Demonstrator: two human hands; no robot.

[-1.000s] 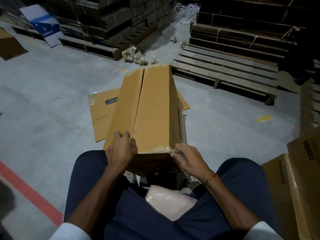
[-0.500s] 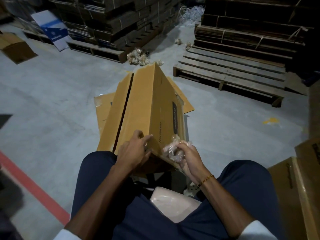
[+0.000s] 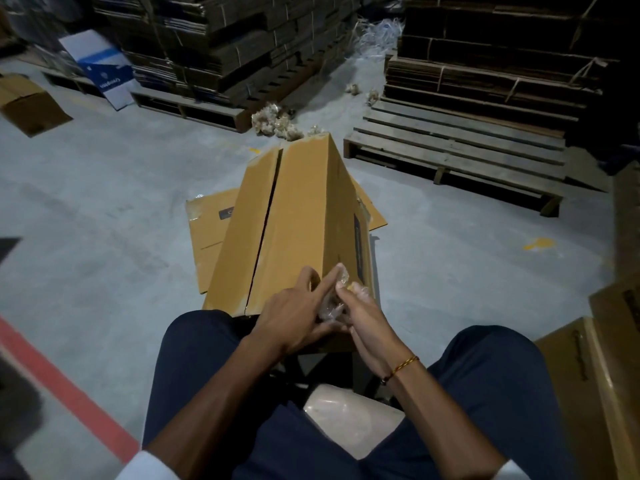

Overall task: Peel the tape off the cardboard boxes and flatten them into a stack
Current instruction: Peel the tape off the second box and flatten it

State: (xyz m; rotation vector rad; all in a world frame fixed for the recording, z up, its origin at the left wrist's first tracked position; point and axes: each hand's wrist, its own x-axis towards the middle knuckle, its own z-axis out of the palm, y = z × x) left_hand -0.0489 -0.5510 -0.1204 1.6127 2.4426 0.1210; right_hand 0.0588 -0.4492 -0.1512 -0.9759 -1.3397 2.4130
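Note:
A tall brown cardboard box point(image 3: 298, 216) leans between my knees, its top flaps parted along a dark seam. A wad of clear peeled tape point(image 3: 333, 303) sits at the box's near right corner. My right hand point(image 3: 363, 320) holds the wad, its fingers curled round it. My left hand point(image 3: 294, 313) meets it from the left, the forefinger stretched out onto the tape. Beneath the box lies a flattened brown box point(image 3: 204, 230) on the floor.
An empty wooden pallet point(image 3: 457, 157) lies to the right ahead. Stacks of flat cardboard point(image 3: 225, 46) stand on pallets behind. Balled tape scraps point(image 3: 273, 121) litter the floor beyond the box. More brown boxes point(image 3: 609, 358) stand at my right; a red floor line point(image 3: 69, 393) runs at left.
The box has turned so its right side shows. My right hand pulled tape off the corner and bunched it; my left hand left the flap and came across to the wad.

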